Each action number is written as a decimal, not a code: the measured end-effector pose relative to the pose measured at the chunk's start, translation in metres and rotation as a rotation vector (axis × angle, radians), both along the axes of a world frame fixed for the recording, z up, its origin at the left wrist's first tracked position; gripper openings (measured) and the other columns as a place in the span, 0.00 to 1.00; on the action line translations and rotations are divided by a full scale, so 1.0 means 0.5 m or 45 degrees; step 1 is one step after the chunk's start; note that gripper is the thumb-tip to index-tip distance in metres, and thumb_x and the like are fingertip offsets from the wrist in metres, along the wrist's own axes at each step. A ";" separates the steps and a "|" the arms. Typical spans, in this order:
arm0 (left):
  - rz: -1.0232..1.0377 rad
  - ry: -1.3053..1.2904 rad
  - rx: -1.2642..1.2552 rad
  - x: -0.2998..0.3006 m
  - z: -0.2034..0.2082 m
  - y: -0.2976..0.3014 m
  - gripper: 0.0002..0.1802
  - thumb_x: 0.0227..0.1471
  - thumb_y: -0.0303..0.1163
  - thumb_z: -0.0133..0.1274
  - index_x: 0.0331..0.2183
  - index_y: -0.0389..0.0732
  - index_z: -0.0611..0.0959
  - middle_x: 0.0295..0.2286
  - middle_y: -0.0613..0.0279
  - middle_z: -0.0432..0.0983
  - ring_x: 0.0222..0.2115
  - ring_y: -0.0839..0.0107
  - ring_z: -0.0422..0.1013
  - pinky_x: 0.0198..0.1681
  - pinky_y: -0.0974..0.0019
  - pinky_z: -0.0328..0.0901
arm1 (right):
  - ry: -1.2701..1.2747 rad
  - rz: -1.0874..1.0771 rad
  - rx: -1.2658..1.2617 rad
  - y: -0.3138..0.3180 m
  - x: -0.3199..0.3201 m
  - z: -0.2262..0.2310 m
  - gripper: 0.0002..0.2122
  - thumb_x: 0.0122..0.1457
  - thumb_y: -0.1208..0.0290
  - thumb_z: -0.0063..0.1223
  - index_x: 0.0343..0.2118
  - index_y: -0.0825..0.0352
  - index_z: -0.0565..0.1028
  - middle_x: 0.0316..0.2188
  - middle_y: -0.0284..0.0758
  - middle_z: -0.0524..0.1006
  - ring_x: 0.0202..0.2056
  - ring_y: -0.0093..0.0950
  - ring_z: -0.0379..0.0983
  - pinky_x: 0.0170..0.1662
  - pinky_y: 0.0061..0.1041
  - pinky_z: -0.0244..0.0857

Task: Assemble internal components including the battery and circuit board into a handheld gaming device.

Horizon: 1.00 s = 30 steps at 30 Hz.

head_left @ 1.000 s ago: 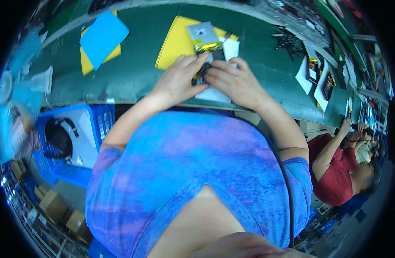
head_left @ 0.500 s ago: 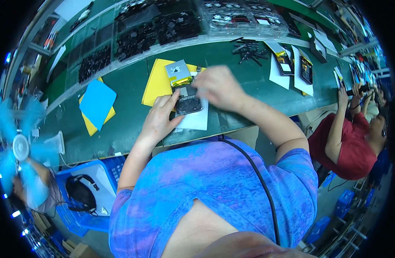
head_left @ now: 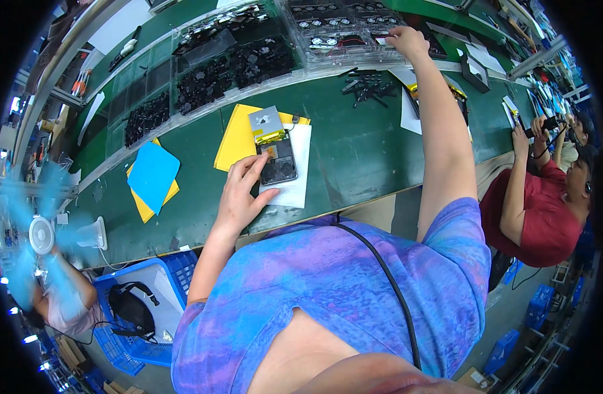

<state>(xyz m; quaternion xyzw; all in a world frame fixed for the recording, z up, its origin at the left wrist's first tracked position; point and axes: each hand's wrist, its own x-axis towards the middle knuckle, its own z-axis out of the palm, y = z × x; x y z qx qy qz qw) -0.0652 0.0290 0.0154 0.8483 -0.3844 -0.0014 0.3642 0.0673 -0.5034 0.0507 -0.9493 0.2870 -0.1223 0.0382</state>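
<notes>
An opened black phone point(head_left: 279, 168) lies on a white sheet point(head_left: 300, 190), with a silver battery point(head_left: 265, 121) edged in yellow tape at its far end. My left hand point(head_left: 239, 194) is at the phone's left side, forefinger on its upper face and thumb along the near-left corner. Stretched far out to the right, my right hand point(head_left: 408, 43) is over the clear parts tray point(head_left: 344, 58). Its fingertips are pinched together beside a small white piece point(head_left: 382, 41); whether they hold anything is too small to see.
Yellow sheets point(head_left: 229, 141) lie under the phone's far end, and a blue sheet point(head_left: 154, 177) farther left. Black strips point(head_left: 369, 88) are piled below the trays. A fan point(head_left: 41, 235) spins at the left; a person in red point(head_left: 544, 226) works at the right.
My right hand has left the phone and reached far right to the tray. My left hand has stayed at the phone. The whole view has shifted slightly.
</notes>
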 end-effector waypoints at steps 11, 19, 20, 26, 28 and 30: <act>0.234 -0.088 -0.237 0.013 -0.038 0.027 0.32 0.48 0.34 0.64 0.55 0.36 0.77 0.48 0.48 0.72 0.49 0.52 0.68 0.54 0.57 0.63 | 0.279 0.615 0.397 -0.065 0.087 0.053 0.15 0.51 0.55 0.69 0.36 0.59 0.83 0.34 0.32 0.83 0.39 0.27 0.77 0.48 0.35 0.67; 0.263 -0.118 -0.290 0.021 -0.041 0.025 0.28 0.49 0.32 0.63 0.52 0.35 0.79 0.46 0.48 0.74 0.48 0.52 0.70 0.52 0.58 0.64 | -0.369 0.494 0.695 -0.081 0.052 0.035 0.09 0.59 0.70 0.62 0.39 0.68 0.82 0.33 0.30 0.82 0.34 0.21 0.75 0.42 0.22 0.69; 0.273 -0.113 -0.293 0.021 -0.042 0.026 0.28 0.49 0.32 0.63 0.52 0.35 0.79 0.46 0.48 0.74 0.48 0.52 0.70 0.52 0.58 0.64 | -0.460 0.474 0.784 -0.089 0.049 0.033 0.09 0.61 0.70 0.60 0.39 0.70 0.81 0.35 0.31 0.82 0.36 0.21 0.76 0.44 0.20 0.68; 0.337 -0.138 -0.369 0.017 -0.041 0.026 0.25 0.49 0.30 0.62 0.50 0.36 0.80 0.44 0.48 0.75 0.47 0.53 0.71 0.51 0.58 0.65 | -0.714 0.342 1.090 -0.067 0.046 0.008 0.10 0.58 0.70 0.61 0.41 0.68 0.80 0.33 0.33 0.83 0.34 0.20 0.79 0.39 0.20 0.70; 0.347 -0.138 -0.371 0.016 -0.036 0.022 0.24 0.50 0.30 0.62 0.50 0.36 0.80 0.44 0.49 0.75 0.46 0.53 0.71 0.51 0.59 0.65 | -0.671 0.303 0.988 -0.058 0.048 0.002 0.11 0.58 0.71 0.61 0.42 0.68 0.80 0.33 0.34 0.83 0.34 0.20 0.79 0.39 0.20 0.70; 0.336 -0.152 -0.357 0.013 -0.035 0.021 0.23 0.50 0.30 0.62 0.49 0.37 0.80 0.44 0.49 0.75 0.46 0.53 0.71 0.50 0.58 0.66 | -0.572 0.300 0.913 -0.039 0.051 -0.007 0.13 0.57 0.68 0.62 0.43 0.68 0.79 0.32 0.33 0.83 0.32 0.20 0.78 0.38 0.20 0.70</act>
